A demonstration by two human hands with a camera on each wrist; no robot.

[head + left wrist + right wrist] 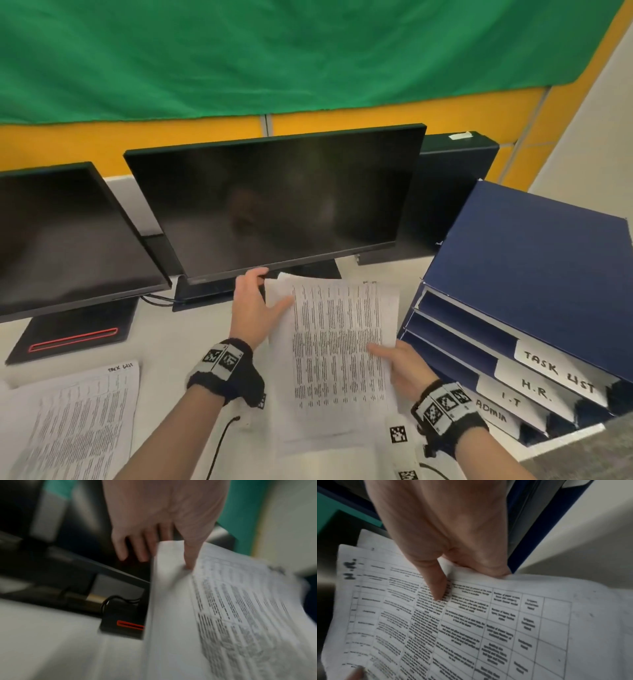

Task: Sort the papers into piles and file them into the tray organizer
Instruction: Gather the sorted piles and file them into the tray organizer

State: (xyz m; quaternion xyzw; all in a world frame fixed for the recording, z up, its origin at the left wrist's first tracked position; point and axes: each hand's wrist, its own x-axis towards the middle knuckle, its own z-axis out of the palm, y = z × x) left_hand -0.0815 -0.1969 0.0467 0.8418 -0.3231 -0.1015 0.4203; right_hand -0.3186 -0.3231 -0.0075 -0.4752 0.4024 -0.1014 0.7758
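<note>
**Holding a printed sheet between both hands at the centre of the desk**

Holding the printed sheet (337, 346) at the lower centre of the head view, the person is keeping it lifted above further papers (329, 435) lying on the white desk (164, 342). The left hand (251, 310) is gripping the sheet's left edge, thumb lying on the printed face and fingers passing behind. In the left wrist view the thumb (189, 559) is pressing on the top of the sheet while the other fingers (130, 547) are hanging loosely curled behind it. The right hand (402, 365) is pinching the sheet's right edge; in the right wrist view its thumb (436, 585) is lying on the printed table and the remaining fingers are disappearing beneath the paper. A handwritten heading, seemingly "H.R.", is showing at the sheet's corner in that view.

The blue tray organizer (520, 308) is standing at the right of the head view, just beside the right hand, its tabs reading TASK LIST, H.R., I.T and ADMIN. A separate pile headed TASK LIST (75, 421) is lying at the lower left. Two dark monitors (274, 202) are occupying the middle and left of the frame.
</note>
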